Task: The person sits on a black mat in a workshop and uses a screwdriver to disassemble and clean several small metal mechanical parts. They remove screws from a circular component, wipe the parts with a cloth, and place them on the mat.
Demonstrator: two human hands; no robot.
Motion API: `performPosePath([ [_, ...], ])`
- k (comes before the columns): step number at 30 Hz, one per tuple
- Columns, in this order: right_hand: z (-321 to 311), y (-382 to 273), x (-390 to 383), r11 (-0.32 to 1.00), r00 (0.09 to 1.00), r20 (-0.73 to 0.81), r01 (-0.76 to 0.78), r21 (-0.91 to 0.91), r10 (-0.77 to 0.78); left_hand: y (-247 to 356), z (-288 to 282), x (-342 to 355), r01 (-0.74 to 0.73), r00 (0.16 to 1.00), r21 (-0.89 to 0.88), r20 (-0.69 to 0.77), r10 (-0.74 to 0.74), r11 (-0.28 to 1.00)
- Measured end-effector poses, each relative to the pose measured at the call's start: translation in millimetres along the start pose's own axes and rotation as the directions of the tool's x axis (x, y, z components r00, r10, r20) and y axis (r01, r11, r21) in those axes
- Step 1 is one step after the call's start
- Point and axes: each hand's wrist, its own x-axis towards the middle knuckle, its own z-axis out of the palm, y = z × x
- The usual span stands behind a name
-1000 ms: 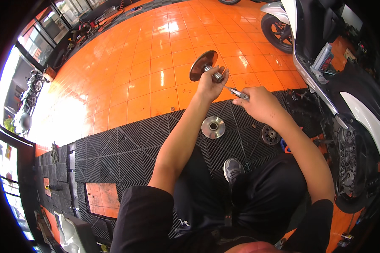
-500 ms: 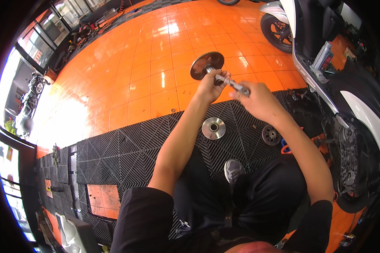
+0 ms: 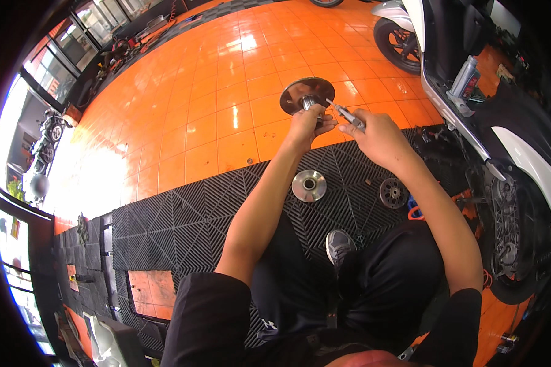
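My left hand [image 3: 307, 127] is closed around the short metal shaft of a scooter pulley half [image 3: 297, 93], whose round, shiny disc faces away from me. In my right hand [image 3: 376, 134] is a grey tool with a thin tip [image 3: 351, 118], too small to name surely. Its tip points at the pulley half, close to the shaft and my left fingers; whether it touches cannot be made out. Below my hands, a second silver pulley disc [image 3: 317, 191] with a central hole lies on the black mat. To its right rests a dark round slotted part [image 3: 392, 193].
A white and black scooter [image 3: 428, 79] stands along the right, with a grey bottle [image 3: 466, 78] on it. Its bared engine side [image 3: 507, 226] is near my right elbow. Black ribbed mat [image 3: 171, 220] lies under my feet; orange tiles [image 3: 208, 104] stretch beyond. An orange coil [image 3: 415, 212] lies at right.
The tool's tip has swung up from beside my left fingers toward the disc. My left hand has tilted the pulley half and shifted it slightly right. Both hands keep their holds.
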Motion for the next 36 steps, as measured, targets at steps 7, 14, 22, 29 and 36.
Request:
performPosePath([
  [7,-7.0,4.4,5.1,0.997,0.999,0.038,-0.013,0.072,0.011,0.5,-1.4,-1.0,-0.011,0.999,0.057,-0.047,0.013,0.998],
  [14,-11.0,0.4,2.2,0.993,0.998,0.001,0.06,0.101,-0.061,-3.5,-0.3,-1.0,0.012,0.999,0.168,-0.052,-0.004,0.986],
  [22,-12.7,-0.8,-1.7,0.992,1.0,-0.01,-0.004,0.128,0.005,1.4,4.9,-10.0,0.052,0.998,0.218,-0.045,-0.043,0.975],
  [29,-15.4,6.8,0.4,0.997,0.997,-0.075,-0.016,0.082,0.023,2.5,3.1,-3.6,0.087,0.996,0.091,0.006,-0.088,0.992],
  [36,-12.4,2.2,5.0,0.993,0.989,-0.145,-0.007,0.122,0.025,5.7,-3.4,0.0,0.137,0.989,-0.164,0.074,-0.127,0.977],
])
